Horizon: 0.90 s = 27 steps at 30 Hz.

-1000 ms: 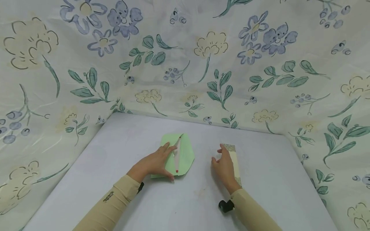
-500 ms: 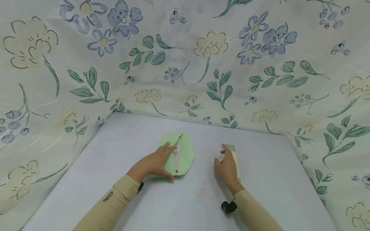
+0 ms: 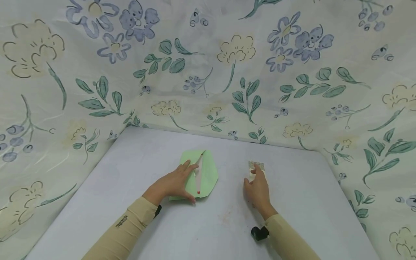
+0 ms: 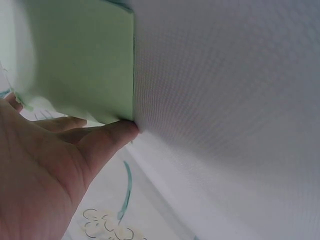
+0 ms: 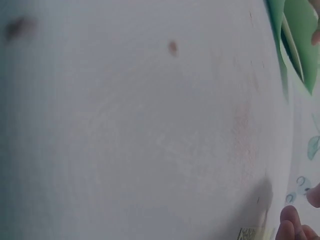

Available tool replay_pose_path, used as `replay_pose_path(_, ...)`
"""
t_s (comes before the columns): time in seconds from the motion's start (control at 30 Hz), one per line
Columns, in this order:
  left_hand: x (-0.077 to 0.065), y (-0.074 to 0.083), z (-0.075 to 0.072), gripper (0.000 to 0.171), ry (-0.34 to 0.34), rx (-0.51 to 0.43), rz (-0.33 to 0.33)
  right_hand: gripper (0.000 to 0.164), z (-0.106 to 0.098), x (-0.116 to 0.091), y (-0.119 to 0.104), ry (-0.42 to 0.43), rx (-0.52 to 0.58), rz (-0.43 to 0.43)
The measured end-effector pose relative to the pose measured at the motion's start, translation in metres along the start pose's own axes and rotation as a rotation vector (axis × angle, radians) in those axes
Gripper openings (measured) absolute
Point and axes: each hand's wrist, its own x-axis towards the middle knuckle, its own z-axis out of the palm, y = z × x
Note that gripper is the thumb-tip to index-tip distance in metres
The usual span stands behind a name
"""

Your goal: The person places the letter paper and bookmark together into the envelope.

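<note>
Left of the table's middle lies a light green paper envelope [image 3: 210, 173], its opening gaping a little. A whitish strip with red ends [image 3: 199, 178] shows in that gap. My left hand [image 3: 172, 184] rests on the envelope with fingers spread; in the left wrist view the thumb touches its lower corner [image 4: 122, 107]. To the right, my right hand [image 3: 259, 191] is over a pale strip with a patterned end [image 3: 251, 167], fingers loosely bent. Most of that strip is hidden under the hand. In the right wrist view only its patterned end [image 5: 249, 233] shows beside the fingertips.
Both things lie on a white table [image 3: 146, 151]. Floral sheeting [image 3: 208, 76] rises behind it and along both sides. Faint reddish stains [image 3: 225, 216] mark the surface between the hands. A black wrist camera [image 3: 259, 233] sits at the right wrist.
My right hand has shifted slightly to the right over the patterned strip, covering more of it. The left hand and the envelope stay where they were.
</note>
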Motion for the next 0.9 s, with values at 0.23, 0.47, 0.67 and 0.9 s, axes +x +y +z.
replay_pose_path(0.23,-0.001,0.001,-0.001,0.127,-0.001,-0.012,-0.002,0.070,-0.004,-0.001,0.002,0.001,0.001,-0.004)
replay_pose_path(0.47,-0.001,0.002,-0.002,0.127,-0.007,-0.004,-0.005,0.070,-0.007,-0.001,0.007,0.002,0.006,-0.001)
replay_pose_path(0.67,-0.001,0.003,-0.003,0.127,-0.002,-0.004,-0.003,0.070,-0.010,-0.003,0.010,-0.001,0.019,-0.012)
replay_pose_path(0.9,-0.001,0.003,-0.003,0.127,-0.009,-0.004,-0.011,0.071,-0.012,-0.003,0.014,0.000,0.020,-0.027)
